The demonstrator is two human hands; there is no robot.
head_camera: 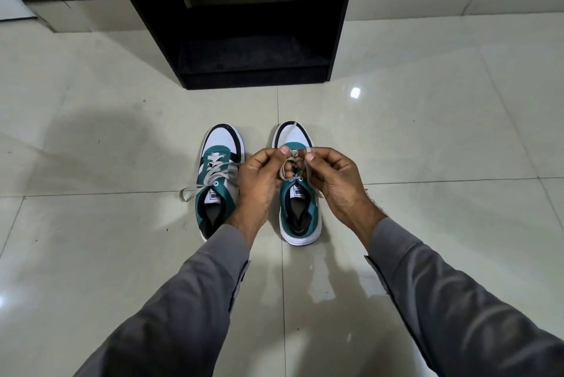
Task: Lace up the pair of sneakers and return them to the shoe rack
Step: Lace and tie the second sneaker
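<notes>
Both sneakers stand side by side on the tiled floor (91, 254), toes pointing at the shoe rack (244, 41), so neither has gone back yet. The left sneaker (218, 181) looks threaded up to its top eyelets, but its grey lace (213, 173) lies loose, one end trailing onto the floor to the left; whether it is knotted I cannot tell. The right sneaker (297, 199) is the one being worked on: the left hand (262, 175) and the right hand (331, 176) meet just above its eyelets, each with fingers curled and thumb pinching a strand of its lace (293, 160), which forms a small loop between them. By my judgement the lacing is nearly finished here and a knot is being started. What remains is tying this sneaker, perhaps the other, then lifting both onto the black rack, whose lower shelves look bare and open just ahead. Nothing lies between the sneakers and the rack.
</notes>
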